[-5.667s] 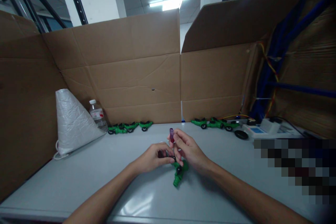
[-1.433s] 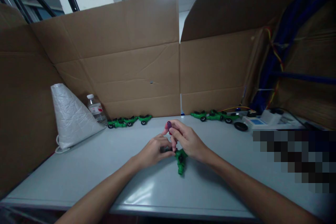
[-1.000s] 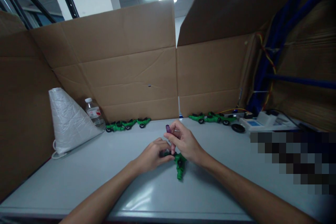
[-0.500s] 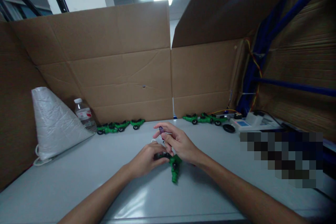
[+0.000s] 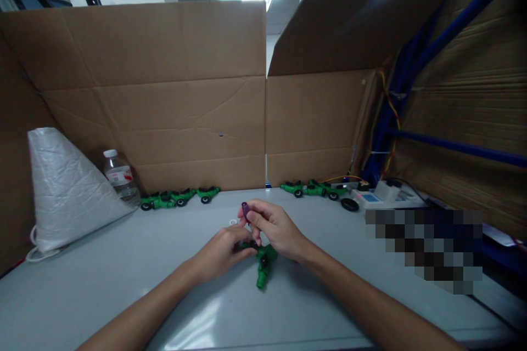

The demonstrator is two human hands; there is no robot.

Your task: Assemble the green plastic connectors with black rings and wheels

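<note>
My left hand (image 5: pixel 218 255) is closed on a green toy car (image 5: pixel 264 263), fingers around its dark upper end. The toy's green narrow end points down toward me. My right hand (image 5: pixel 278 227) grips a small purple screwdriver (image 5: pixel 246 211) between thumb and fingers, its handle end up, just above the toy. The tool's tip is hidden behind my fingers, so I cannot tell whether it touches the toy. Just beyond my left fingers a small white ring (image 5: pixel 233 222) shows on the table.
Green toy cars with black wheels stand in rows at the back left (image 5: pixel 180 197) and back right (image 5: pixel 315 189). A black ring (image 5: pixel 349 205) lies near a white power strip (image 5: pixel 389 197). A silvery bag (image 5: pixel 69 192) and a water bottle (image 5: pixel 121 178) stand left. Cardboard walls (image 5: pixel 197 104) enclose the table.
The view has shifted slightly. The purple screwdriver has turned a little in my right fingers and shows more of its handle. Both hands stay at the toy car.
</note>
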